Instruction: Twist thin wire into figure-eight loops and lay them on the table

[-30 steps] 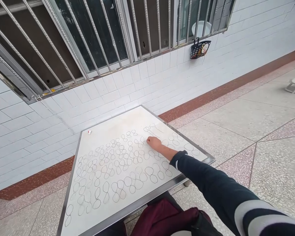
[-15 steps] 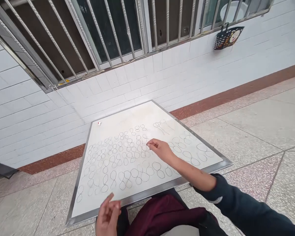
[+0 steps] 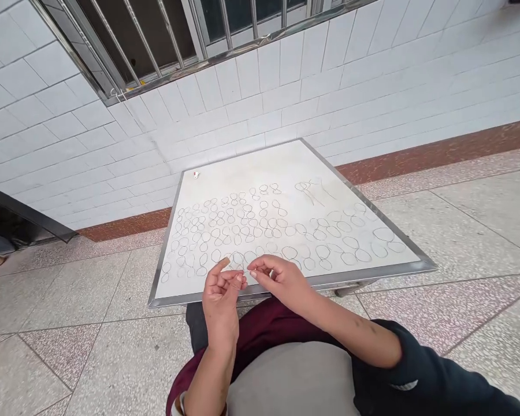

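Left hand and right hand are close together at the near edge of a white table.
Both have thumb and finger pinched together, one left finger sticking out; whether they hold something thin, I cannot tell. Thin figure-eight loops are spread in rows on the table.

The head-worn camera looks forward and down, close above the bare left hand and bare right hand, across a white, metal-edged tabletop toward a white-tiled wall.

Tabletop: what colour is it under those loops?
The tabletop is white, clearest in the head view.
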A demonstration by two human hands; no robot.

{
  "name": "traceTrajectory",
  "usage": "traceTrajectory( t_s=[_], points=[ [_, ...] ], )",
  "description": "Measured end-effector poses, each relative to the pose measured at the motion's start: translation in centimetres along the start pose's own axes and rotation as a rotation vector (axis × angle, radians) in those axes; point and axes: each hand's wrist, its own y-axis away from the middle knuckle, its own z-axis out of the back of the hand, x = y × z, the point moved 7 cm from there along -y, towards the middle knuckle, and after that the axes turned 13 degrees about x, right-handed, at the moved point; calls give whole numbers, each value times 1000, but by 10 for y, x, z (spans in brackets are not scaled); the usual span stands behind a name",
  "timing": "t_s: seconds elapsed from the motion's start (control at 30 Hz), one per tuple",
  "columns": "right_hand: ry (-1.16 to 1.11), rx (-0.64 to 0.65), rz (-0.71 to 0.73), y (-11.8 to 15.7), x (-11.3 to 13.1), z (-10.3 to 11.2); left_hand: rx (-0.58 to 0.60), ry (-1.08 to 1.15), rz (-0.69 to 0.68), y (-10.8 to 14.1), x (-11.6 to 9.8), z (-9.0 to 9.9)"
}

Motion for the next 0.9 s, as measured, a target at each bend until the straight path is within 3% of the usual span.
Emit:
traceTrajectory(
  t_s=[0.53, 0.9],
  points=[
    [-201, 25, -16, 9, 5, -11, 107, 18, 46, 17, -2, -6],
    [-39, 34, 48, 12, 13, -12, 36, -228, -10, 22, -15, -2]
  ],
)
